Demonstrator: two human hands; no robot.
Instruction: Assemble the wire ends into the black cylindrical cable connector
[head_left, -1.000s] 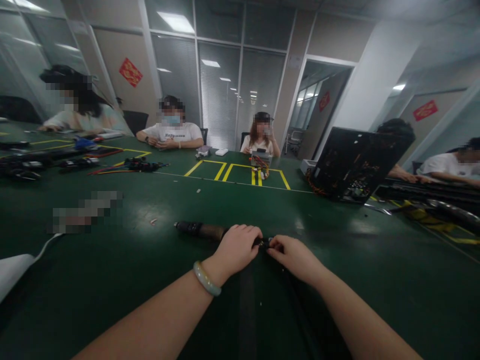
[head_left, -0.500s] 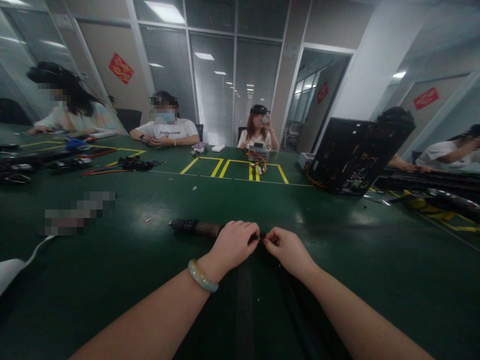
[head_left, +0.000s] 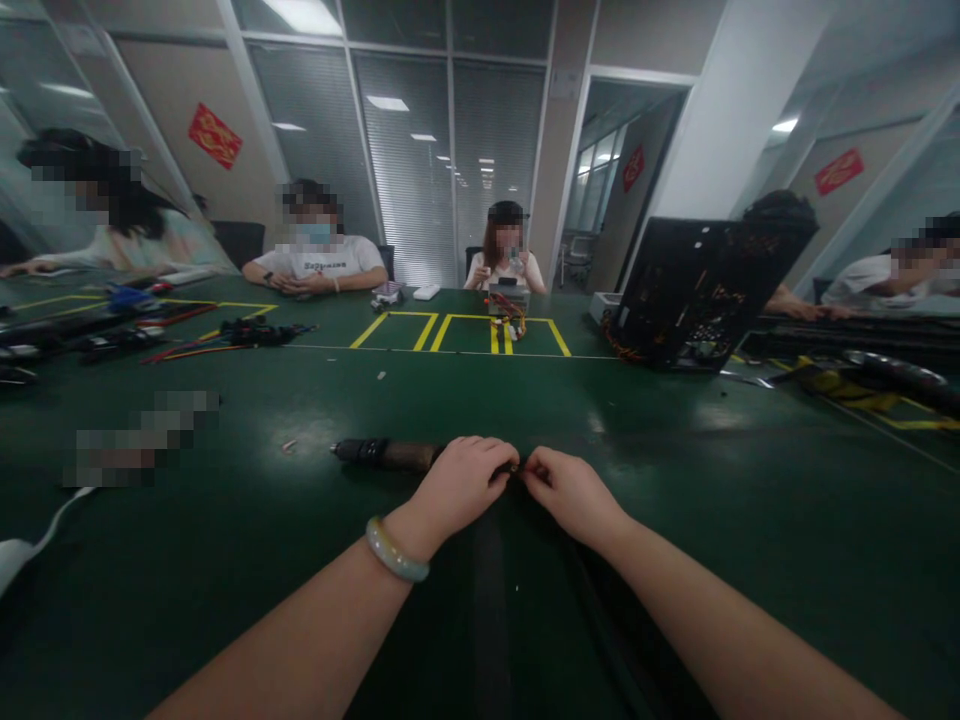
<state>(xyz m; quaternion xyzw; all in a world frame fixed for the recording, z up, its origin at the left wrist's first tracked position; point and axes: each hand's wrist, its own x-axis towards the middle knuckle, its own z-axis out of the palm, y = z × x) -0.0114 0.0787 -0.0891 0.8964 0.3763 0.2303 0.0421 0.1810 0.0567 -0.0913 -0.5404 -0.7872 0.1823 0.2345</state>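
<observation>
On the green table in front of me lies a straight, dark electric screwdriver [head_left: 405, 456], its metal tip pointing left. Its rear end is covered by my left hand [head_left: 469, 475], whose fingers are closed round it. My right hand [head_left: 562, 487] is closed in a pinch just beside the left fingertips. Between the two hands a small dark piece shows, too small to make out; it seems to belong to a dark cable [head_left: 600, 620] that runs from under my right hand towards the table's near edge.
A blurred-out object [head_left: 142, 440] with a white cord lies at left. Bundled cables [head_left: 255, 332] are behind it. A black computer case [head_left: 690, 290] stands at the right. A power supply with coloured wires [head_left: 510, 302] sits across the table [head_left: 315, 560]. Several people sit around it.
The view has shifted slightly. My hands have come a little closer together at the screwdriver's rear end. Across the table, one person has lowered a hand from the face.
</observation>
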